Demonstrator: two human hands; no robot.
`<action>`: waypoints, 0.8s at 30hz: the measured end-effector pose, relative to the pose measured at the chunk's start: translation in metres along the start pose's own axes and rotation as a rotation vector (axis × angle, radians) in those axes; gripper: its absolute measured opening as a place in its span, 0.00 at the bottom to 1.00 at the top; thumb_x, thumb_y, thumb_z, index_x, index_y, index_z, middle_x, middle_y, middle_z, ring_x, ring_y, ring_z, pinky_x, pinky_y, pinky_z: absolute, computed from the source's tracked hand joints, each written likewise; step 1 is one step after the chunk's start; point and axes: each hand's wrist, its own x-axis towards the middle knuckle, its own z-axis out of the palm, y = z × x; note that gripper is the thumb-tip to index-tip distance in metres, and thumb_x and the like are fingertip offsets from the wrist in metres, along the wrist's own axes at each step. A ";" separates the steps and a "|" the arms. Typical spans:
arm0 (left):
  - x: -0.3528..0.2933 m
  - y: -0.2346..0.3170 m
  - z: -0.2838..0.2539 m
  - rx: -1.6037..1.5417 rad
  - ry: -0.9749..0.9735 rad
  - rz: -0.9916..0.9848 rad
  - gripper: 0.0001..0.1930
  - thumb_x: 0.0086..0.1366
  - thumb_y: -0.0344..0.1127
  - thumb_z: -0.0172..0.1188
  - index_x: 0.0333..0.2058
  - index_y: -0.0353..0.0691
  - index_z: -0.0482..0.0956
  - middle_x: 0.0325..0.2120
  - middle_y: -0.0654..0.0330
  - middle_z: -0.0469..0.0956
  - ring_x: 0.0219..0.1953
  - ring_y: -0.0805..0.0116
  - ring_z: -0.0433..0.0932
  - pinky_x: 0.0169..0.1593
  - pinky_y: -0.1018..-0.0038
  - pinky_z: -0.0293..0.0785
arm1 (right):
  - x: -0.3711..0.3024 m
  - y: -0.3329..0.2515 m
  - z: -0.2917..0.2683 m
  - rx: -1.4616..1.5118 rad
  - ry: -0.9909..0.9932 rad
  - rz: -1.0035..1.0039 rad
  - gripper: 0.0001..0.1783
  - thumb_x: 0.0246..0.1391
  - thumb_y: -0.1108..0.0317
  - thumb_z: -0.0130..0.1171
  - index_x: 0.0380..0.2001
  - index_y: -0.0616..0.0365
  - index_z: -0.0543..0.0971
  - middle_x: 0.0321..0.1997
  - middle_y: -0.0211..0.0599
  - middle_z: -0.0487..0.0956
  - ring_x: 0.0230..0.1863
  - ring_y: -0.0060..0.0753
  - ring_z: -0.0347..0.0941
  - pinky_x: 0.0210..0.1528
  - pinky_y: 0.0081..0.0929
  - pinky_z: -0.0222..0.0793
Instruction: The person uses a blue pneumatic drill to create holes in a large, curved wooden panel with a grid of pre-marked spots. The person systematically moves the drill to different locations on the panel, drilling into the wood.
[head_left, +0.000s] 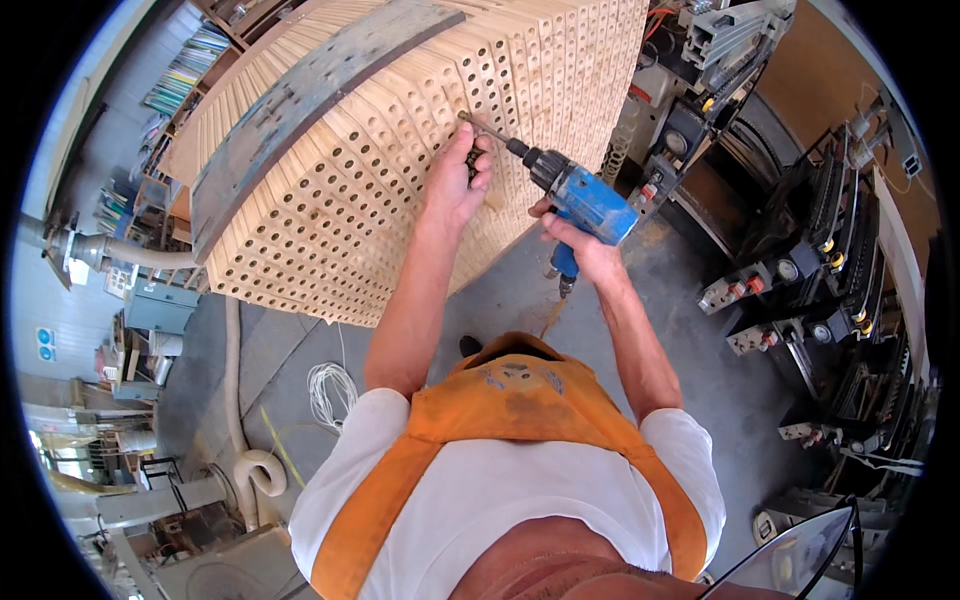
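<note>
My right hand (588,246) is wrapped round the grip of a blue pneumatic drill (597,203) with a black chuck. From the chuck a long thin bit (490,130) points up and left to a big stack of pale wooden pieces (330,215). A small brass-coloured threaded insert (464,116) appears to sit at the bit's tip, close to the drilled wood. Beside that tip is my left hand (458,180), fingers curled round several small dark inserts (473,160). Many holes in the stack show dark metal rings; others look bare.
A worn dark board (300,95) lies across the stack's top. Black machinery with gauges (800,270) stands along the right. On the floor are a coil of white cord (330,392) and a pale hose (233,380). Shelves (190,75) are at far left.
</note>
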 end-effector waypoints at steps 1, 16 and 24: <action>0.000 -0.003 -0.002 -0.013 0.004 -0.017 0.13 0.70 0.42 0.49 0.42 0.37 0.71 0.28 0.65 0.69 0.22 0.79 0.64 0.18 0.86 0.57 | 0.002 -0.002 0.000 0.005 -0.004 -0.041 0.14 0.52 0.71 0.62 0.43 0.59 0.78 0.38 0.34 0.81 0.37 0.25 0.76 0.38 0.24 0.73; -0.067 -0.059 -0.051 0.049 0.037 -0.420 0.18 0.70 0.37 0.46 0.53 0.33 0.68 0.30 0.64 0.72 0.22 0.80 0.65 0.17 0.87 0.56 | -0.001 -0.002 0.007 -0.256 0.026 -0.132 0.15 0.52 0.64 0.64 0.43 0.55 0.80 0.39 0.35 0.82 0.40 0.28 0.77 0.43 0.27 0.71; -0.058 0.001 -0.032 0.119 0.001 -0.066 0.15 0.69 0.33 0.48 0.51 0.31 0.69 0.35 0.60 0.74 0.26 0.78 0.69 0.19 0.87 0.61 | -0.028 -0.009 -0.003 -0.462 0.007 -0.155 0.16 0.51 0.64 0.65 0.44 0.56 0.79 0.39 0.34 0.82 0.40 0.27 0.77 0.41 0.27 0.72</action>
